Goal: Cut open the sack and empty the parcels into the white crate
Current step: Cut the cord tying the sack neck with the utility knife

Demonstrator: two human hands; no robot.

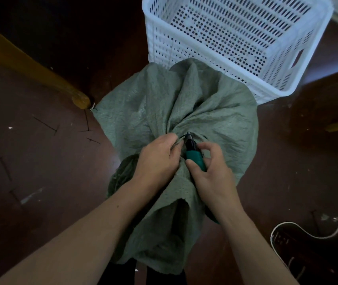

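A: Item, near: left hand (160,161)?
B: Fingers clamped on the gathered neck of the green sack (176,112).
A: Right hand (211,175)?
B: Closed around a teal-handled cutter (192,153), dark tip against the bunched neck.
A: Sack's place?
B: Centre, on the dark floor (40,161).
A: Far right?
B: White crate (236,38), tilted, touching the sack's far edge.

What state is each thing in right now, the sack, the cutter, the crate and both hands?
sack: neck bunched, not emptied
cutter: tip at the sack's gathered neck
white crate: upright, empty, beyond the sack
left hand: fingers pinching the bunched neck
right hand: closed around the cutter's green handle
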